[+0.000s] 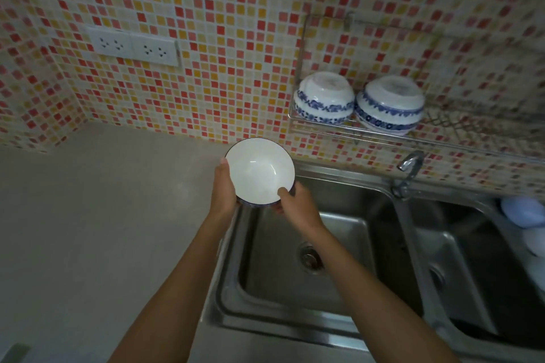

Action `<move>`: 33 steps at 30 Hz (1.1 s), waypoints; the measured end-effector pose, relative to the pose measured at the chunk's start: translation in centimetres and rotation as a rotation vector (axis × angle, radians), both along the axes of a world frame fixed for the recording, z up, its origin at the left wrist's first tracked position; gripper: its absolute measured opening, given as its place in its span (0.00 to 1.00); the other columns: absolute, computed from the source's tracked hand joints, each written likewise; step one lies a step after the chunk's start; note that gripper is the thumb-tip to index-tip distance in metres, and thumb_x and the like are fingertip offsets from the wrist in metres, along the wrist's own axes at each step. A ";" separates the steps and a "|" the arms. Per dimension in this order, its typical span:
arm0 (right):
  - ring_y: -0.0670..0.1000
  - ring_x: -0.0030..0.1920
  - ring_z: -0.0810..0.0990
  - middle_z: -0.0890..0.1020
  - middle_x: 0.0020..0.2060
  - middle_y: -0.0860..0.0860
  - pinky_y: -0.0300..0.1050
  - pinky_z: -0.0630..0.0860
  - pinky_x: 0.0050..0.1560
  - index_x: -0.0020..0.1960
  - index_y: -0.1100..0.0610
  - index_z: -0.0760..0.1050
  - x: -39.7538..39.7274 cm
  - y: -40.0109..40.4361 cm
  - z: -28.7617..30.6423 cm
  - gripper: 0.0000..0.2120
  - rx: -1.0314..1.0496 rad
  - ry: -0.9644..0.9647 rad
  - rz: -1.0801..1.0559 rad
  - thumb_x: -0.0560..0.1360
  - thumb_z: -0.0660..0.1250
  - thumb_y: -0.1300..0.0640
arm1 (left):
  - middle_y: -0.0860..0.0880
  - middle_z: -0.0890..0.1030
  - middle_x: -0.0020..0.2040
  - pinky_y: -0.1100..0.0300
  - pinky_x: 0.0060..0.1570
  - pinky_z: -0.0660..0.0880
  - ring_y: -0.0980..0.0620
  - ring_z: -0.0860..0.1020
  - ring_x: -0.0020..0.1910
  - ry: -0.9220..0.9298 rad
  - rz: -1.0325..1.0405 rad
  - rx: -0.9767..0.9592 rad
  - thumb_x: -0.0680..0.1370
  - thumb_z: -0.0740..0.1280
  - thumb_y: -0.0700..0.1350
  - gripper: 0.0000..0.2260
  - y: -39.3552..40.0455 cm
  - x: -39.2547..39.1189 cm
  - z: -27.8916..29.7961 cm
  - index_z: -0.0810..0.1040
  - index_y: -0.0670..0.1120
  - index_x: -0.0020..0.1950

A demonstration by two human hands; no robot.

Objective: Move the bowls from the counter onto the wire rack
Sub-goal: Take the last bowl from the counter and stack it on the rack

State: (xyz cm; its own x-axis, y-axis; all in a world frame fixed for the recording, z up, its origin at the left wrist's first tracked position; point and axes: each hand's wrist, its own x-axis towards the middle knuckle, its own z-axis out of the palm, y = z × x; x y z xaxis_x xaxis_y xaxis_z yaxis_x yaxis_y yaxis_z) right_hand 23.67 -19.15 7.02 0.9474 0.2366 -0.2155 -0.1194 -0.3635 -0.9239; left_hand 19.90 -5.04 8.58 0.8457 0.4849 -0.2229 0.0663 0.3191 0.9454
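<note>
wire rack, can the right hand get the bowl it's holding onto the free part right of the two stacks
Probably yes: the wire rack looks bare right of the upturned bowls, and nothing stands between it and the held bowl; the right hand must lift above the faucet.

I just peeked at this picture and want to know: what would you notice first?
First the white bowl, held up in the middle by both hands, the left hand and the right hand, above the metal sink. Then the wall of little red, orange and yellow tiles behind. On the right, two blue-and-white bowls sit upside down on a wire rack.
</note>
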 end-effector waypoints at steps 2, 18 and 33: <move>0.52 0.54 0.80 0.80 0.57 0.50 0.50 0.81 0.52 0.63 0.53 0.71 0.0 -2.6 0.9 0.22 -0.045 -0.091 0.007 0.71 0.63 0.47 | 0.53 0.81 0.53 0.50 0.47 0.81 0.48 0.80 0.51 -0.042 -0.023 -0.022 0.79 0.55 0.58 0.12 -2.2 0.5 0.8 0.77 0.61 0.52; 0.57 0.78 0.46 0.46 0.78 0.58 0.57 0.50 0.76 0.78 0.58 0.41 12.0 -16.2 9.7 0.46 -0.535 -0.737 -0.171 0.73 0.57 0.32 | 0.49 0.75 0.63 0.52 0.49 0.80 0.47 0.76 0.59 -0.299 0.037 0.243 0.77 0.51 0.64 0.22 -10.1 5.4 12.0 0.69 0.56 0.65; 0.56 0.77 0.37 0.39 0.77 0.59 0.53 0.39 0.76 0.76 0.63 0.36 12.8 -16.6 8.6 0.47 -0.809 -0.750 -0.115 0.72 0.34 0.28 | 0.45 0.65 0.63 0.70 0.58 0.65 0.54 0.68 0.57 -0.496 0.090 1.134 0.71 0.73 0.54 0.39 -11.1 14.8 18.2 0.54 0.55 0.76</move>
